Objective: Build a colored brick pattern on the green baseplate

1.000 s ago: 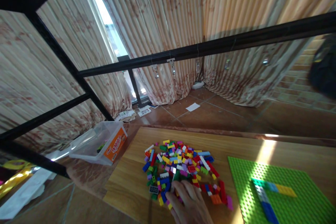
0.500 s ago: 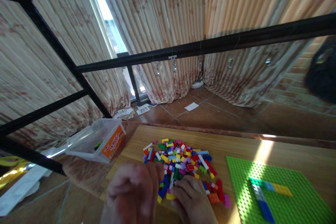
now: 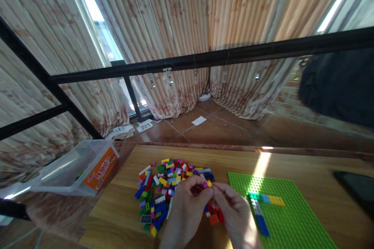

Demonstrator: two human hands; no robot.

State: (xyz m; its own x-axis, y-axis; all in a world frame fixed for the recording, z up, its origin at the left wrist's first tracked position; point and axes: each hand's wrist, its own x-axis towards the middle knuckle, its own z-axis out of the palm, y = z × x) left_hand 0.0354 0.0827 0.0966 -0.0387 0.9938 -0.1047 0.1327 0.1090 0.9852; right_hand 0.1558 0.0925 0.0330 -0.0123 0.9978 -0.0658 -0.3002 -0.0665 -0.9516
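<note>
My left hand (image 3: 188, 206) and my right hand (image 3: 235, 212) meet at the fingertips over the near right side of a pile of toy bricks (image 3: 160, 199). Between them is a small yellow toy brick (image 3: 209, 183), with a bit of magenta beside it, pinched by left thumb and forefinger. The right thumb and fingers close on its right side, partly hiding it. To the right lies a green baseplate (image 3: 295, 221). It bears a row of teal, light blue and yellow bricks (image 3: 276, 200) and a grey and blue row (image 3: 262, 223), joined at a corner.
A clear plastic box (image 3: 67, 167) with an orange label stands left of the wooden table (image 3: 117, 202). A dark flat object (image 3: 358, 186) lies at the table's right. Beyond are a black metal rail (image 3: 181, 62), curtains (image 3: 175, 15) and a dark cloth-like shape (image 3: 339, 81).
Both hands have lifted from the near edge of the pile and come together around the small brick. The view has turned to the right, bringing in the dark flat object.
</note>
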